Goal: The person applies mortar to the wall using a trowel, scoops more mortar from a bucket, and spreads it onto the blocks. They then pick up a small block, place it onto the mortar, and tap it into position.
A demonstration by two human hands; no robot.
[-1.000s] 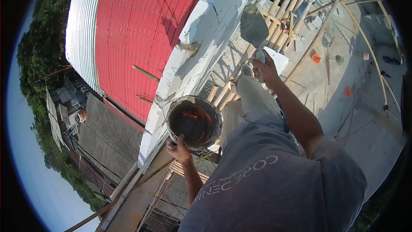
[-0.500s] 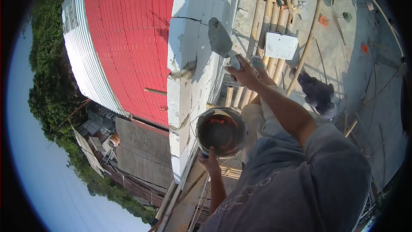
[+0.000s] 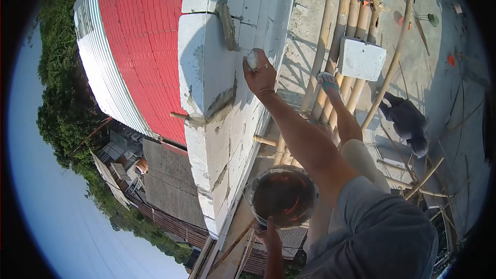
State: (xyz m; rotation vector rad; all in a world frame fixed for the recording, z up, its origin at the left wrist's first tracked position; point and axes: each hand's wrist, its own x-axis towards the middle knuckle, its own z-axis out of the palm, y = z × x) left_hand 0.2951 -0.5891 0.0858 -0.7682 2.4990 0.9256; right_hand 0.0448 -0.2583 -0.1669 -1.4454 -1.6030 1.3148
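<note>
My right hand [image 3: 260,74] is closed round the pale handle of a trowel [image 3: 226,27]. The trowel's mortar-coated blade is turned nearly edge-on, over the upper face of a white block wall [image 3: 217,67], close to a joint between blocks. Lower in the view, my left hand [image 3: 269,236] grips the rim of a round bucket [image 3: 253,196] with its thumb over the edge. Grey mortar [image 3: 281,201] lies inside the bucket, with reddish streaks showing on the inner wall.
Bamboo poles [image 3: 330,36] form a scaffold beside the wall, with a loose white block [image 3: 361,59] lying on them. A person in dark clothing [image 3: 408,121] is on the floor below. Beyond the wall are a red tiled roof [image 3: 139,36] and a corrugated metal roof [image 3: 95,57].
My right hand has brought the trowel from beside the wall over to the blocks, turning its blade from face-on to edge-on. The bucket has shifted down and right in view with my left hand.
</note>
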